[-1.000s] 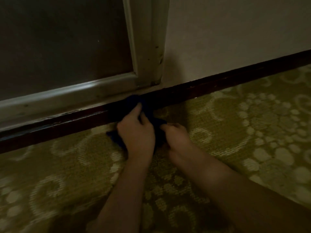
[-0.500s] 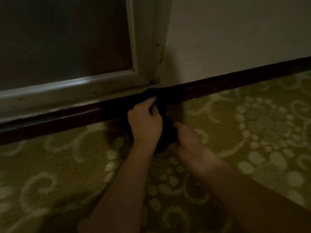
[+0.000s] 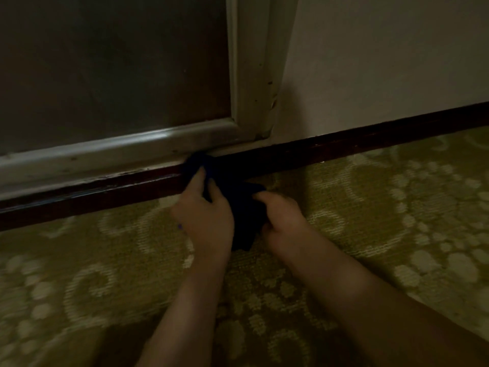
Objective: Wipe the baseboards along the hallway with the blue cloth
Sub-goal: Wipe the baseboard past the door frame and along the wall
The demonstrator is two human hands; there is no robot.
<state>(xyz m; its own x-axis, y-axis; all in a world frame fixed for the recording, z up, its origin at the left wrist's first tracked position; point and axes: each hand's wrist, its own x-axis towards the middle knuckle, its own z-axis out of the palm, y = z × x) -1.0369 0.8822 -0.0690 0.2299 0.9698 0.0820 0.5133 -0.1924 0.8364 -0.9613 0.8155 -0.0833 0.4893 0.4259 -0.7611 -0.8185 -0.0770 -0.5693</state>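
A dark blue cloth (image 3: pixel 239 200) is bunched against the dark red-brown baseboard (image 3: pixel 370 131), which runs from lower left to upper right along the wall's foot. My left hand (image 3: pixel 203 213) grips the cloth's left part, its fingertips pushing the top of the cloth onto the baseboard below the door frame's corner. My right hand (image 3: pixel 281 215) holds the cloth's lower right part, fingers curled into it, close above the carpet. The cloth hides a short stretch of baseboard.
A dark door panel (image 3: pixel 113 75) in a chipped white frame (image 3: pixel 251 75) stands above the baseboard on the left. A pale wall (image 3: pixel 383 49) rises on the right. Green carpet (image 3: pixel 397 207) with a pale swirl pattern covers the floor.
Both hands and the cloth slid right along the baseboard, then drew slightly back left, staying just under the door frame's corner. The grip on the cloth is unchanged.
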